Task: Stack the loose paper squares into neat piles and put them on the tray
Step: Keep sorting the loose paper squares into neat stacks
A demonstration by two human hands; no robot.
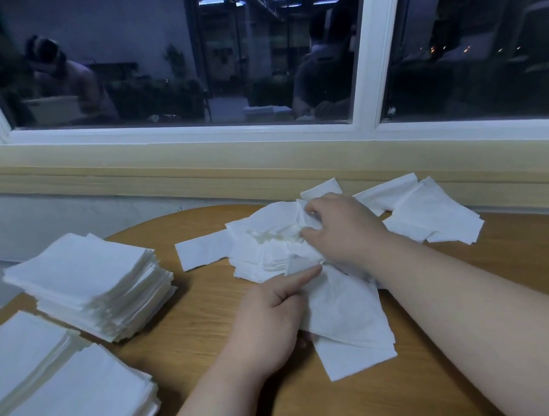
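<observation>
Loose white paper squares [270,245] lie in a messy heap on the wooden table [210,316], with more scattered squares [429,212] at the back right. My right hand [343,231] rests on the heap, fingers pinching crumpled sheets. My left hand [271,320] holds a few overlapping squares [345,319] at their left edge, index finger pointing toward the heap. A tall neat stack [87,281] stands at the left. Two flatter stacks [60,406] lie at the near left. No tray can be made out.
A cream window ledge [194,168] and a white-framed dark window [371,45] run close behind the table. The table's rounded far edge ends just before the wall. Bare wood shows at the front between my forearms.
</observation>
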